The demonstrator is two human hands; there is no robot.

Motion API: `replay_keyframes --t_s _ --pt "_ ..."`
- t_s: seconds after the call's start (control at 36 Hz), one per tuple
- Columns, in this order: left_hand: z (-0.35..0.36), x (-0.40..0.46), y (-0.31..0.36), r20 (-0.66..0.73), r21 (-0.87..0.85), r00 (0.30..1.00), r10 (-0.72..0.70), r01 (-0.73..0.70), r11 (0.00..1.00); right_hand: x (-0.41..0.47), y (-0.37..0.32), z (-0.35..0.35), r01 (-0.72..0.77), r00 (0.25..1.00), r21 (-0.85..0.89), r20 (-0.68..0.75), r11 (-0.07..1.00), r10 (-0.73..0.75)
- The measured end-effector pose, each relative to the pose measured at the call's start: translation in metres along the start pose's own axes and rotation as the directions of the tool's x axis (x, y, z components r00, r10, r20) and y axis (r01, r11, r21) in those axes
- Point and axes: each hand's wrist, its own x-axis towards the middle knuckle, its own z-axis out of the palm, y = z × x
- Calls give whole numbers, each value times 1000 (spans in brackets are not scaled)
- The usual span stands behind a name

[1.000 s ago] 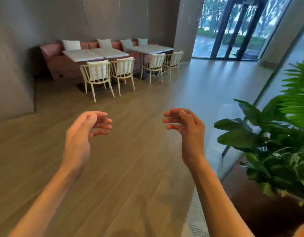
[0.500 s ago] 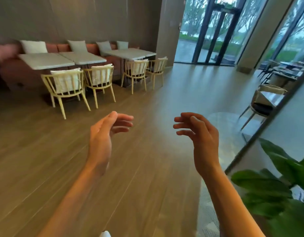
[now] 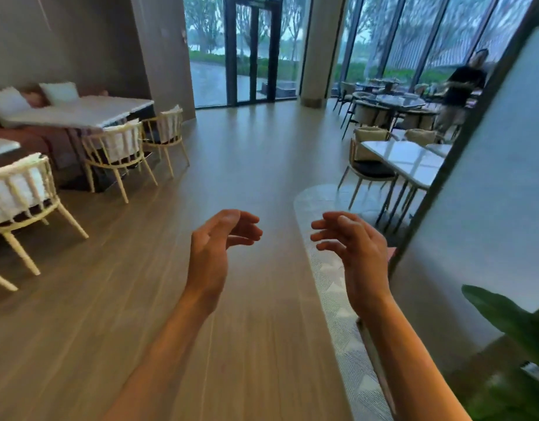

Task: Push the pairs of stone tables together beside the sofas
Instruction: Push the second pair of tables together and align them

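A pair of pale stone tables (image 3: 77, 112) stands joined at the far left, in front of a pink sofa (image 3: 28, 136) with white cushions. The corner of another stone table (image 3: 1, 145) shows at the left edge. My left hand (image 3: 216, 247) and my right hand (image 3: 353, 247) float over the wooden floor in the middle of the view, far from the tables. Both have loosely curled fingers and hold nothing.
Cream chairs (image 3: 119, 153) stand in front of the tables on the left. More tables and chairs (image 3: 398, 159) fill the right side, where a person (image 3: 462, 86) stands. A glass partition (image 3: 486, 183) and a green plant (image 3: 511, 326) are close at right. Glass doors (image 3: 253, 50) lie ahead.
The view has swung to the right: the sofa and tables slid to the left edge, and the right seating area and a person came into sight. Both hands stay loosely curled.
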Motion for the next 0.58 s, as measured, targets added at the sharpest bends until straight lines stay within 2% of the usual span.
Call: replay_keyframes --t_s 0.11,0.25,0.39,0.58 --pt "5 78 -52 30 9 999 -22 22 1000 76 42 7 2 998 33 -60 999 0" --pt "19 208 -122 13 14 997 -71 71 997 216 103 25 -11 996 63 -93 998 17" --pt "43 321 -159 -13 9 994 -112 112 994 332 129 39 -11 997 52 -72 999 15" --pt "80 478 -208 34 -21 995 -93 93 995 491 152 42 3 994 -43 -113 999 -7"
